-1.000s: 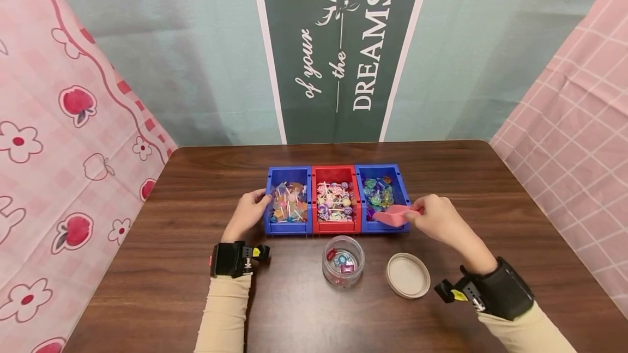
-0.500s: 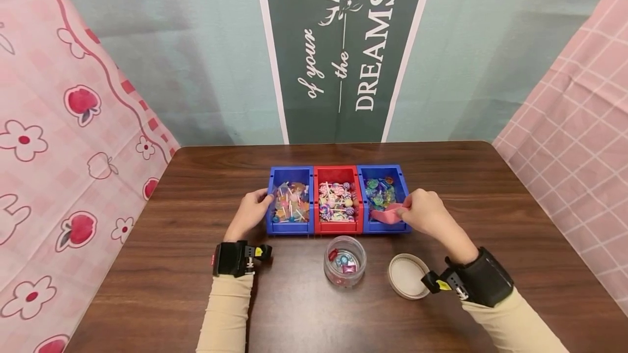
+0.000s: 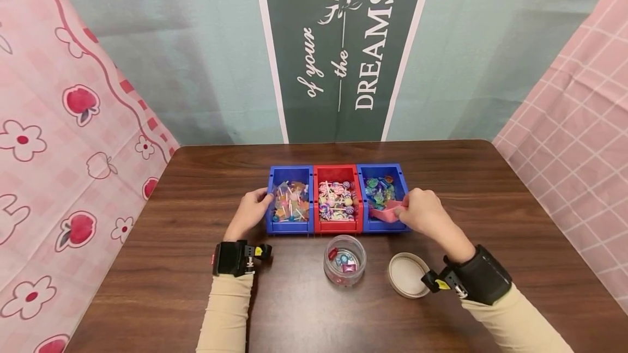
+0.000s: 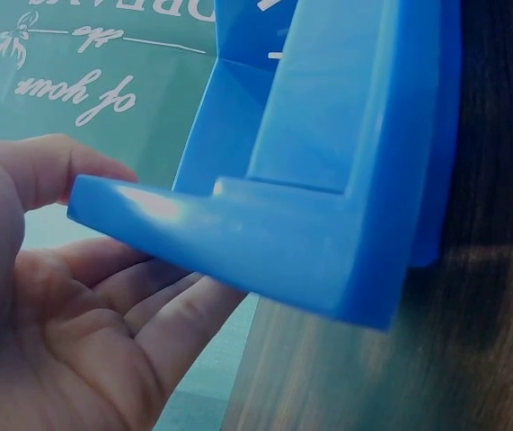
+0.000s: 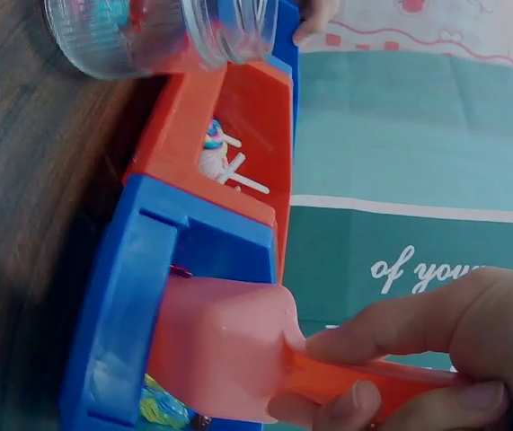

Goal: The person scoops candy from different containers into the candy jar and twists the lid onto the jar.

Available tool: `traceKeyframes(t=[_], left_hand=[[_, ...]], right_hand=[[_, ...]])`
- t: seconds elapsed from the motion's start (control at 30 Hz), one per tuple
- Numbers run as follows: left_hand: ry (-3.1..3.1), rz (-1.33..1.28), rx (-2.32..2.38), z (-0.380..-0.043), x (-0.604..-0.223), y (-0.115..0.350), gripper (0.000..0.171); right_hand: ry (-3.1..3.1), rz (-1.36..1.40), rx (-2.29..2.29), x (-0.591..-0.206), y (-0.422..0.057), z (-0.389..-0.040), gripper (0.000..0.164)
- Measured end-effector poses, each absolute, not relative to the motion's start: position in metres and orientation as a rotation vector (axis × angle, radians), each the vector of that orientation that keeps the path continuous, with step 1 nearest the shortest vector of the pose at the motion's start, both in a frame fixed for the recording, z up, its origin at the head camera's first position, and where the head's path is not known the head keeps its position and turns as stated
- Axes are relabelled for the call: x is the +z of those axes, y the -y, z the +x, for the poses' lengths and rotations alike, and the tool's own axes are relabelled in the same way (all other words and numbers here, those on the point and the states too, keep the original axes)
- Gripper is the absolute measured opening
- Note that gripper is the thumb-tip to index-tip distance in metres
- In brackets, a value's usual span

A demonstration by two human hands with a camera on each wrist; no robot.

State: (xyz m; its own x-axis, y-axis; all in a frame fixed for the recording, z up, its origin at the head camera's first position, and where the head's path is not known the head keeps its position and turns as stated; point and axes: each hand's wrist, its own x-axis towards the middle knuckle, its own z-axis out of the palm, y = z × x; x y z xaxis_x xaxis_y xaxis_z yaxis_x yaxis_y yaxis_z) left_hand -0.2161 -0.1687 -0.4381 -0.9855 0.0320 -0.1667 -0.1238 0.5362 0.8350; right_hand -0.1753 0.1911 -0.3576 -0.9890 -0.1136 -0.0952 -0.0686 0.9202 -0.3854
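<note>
"Checking from near to far: what is lying closest to the person?"

"The round lid [image 3: 409, 275] is resting on the table [image 3: 304, 315], near the right wrist. The clear jar [image 3: 344, 281] is standing upright to its left, holding a few candies [image 3: 349, 268]."

"Which hand is controlling the tool?"

"The right hand [image 3: 427, 212] is gripping the handle of the pink scoop [image 5: 229, 350]. The scoop's long axis is running leftward from the fingers, and its blade is sitting inside the right blue bin [image 3: 386, 227]. Whether it is carrying anything, I cannot tell."

"Which relation is governing the coming move?"

"In my judgement, scoop to jar: the jar is lying left of the right hand and closer to the person, and the blade is pointing roughly toward that side."

"And the left hand [image 3: 252, 211]?"

"It is pinching the outer wall of the left blue bin [image 3: 290, 227]. The red bin [image 3: 337, 227] is separating both blue bins; beyond, a printed cloth [image 3: 338, 119] is hanging."
</note>
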Motion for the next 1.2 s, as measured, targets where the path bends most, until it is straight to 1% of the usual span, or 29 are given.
traceKeyframes(t=[0.17, 0.27, 0.37, 0.57, 0.63, 0.7, 0.83, 0.93, 1.0, 1.1, 1.2], left_hand=[[-2.605, -0.071, 1.436, -0.216, -0.438, 0.169, 0.045], [-2.606, -0.068, 1.441, -0.217, -0.439, 0.169, 0.045], [-2.619, -0.052, 1.438, -0.217, -0.440, 0.169, 0.045], [-2.605, -0.063, 1.454, -0.217, -0.440, 0.168, 0.045], [-2.596, -0.072, 1.459, -0.216, -0.440, 0.169, 0.045], [-2.607, -0.065, 1.448, -0.216, -0.439, 0.170, 0.045], [-2.608, -0.069, 1.451, -0.216, -0.439, 0.169, 0.046], [-2.608, -0.066, 1.453, -0.216, -0.439, 0.169, 0.046], [-2.611, -0.064, 1.452, -0.216, -0.439, 0.169, 0.046], [-2.621, -0.053, 1.435, -0.216, -0.439, 0.168, 0.045], [-2.610, -0.058, 1.436, -0.216, -0.439, 0.169, 0.045]], right_hand=[[-2.907, -0.177, -0.554, -0.349, -0.197, -0.182, 0.037], [-2.872, -0.206, -0.497, -0.344, -0.198, -0.190, 0.029], [-2.827, -0.211, -0.439, -0.340, -0.198, -0.198, 0.026], [-2.759, -0.231, -0.386, -0.336, -0.191, -0.208, 0.038], [-2.754, -0.235, -0.366, -0.336, -0.188, -0.209, 0.039], [-2.751, -0.226, -0.349, -0.336, -0.186, -0.209, 0.036], [-2.761, -0.189, -0.359, -0.338, -0.186, -0.206, 0.023], [-2.791, -0.178, -0.407, -0.342, -0.187, -0.201, 0.020], [-2.835, -0.187, -0.450, -0.346, -0.188, -0.196, 0.026], [-2.928, -0.193, -0.526, -0.356, -0.188, -0.188, 0.038], [-3.012, -0.196, -0.577, -0.364, -0.186, -0.180, 0.043]])
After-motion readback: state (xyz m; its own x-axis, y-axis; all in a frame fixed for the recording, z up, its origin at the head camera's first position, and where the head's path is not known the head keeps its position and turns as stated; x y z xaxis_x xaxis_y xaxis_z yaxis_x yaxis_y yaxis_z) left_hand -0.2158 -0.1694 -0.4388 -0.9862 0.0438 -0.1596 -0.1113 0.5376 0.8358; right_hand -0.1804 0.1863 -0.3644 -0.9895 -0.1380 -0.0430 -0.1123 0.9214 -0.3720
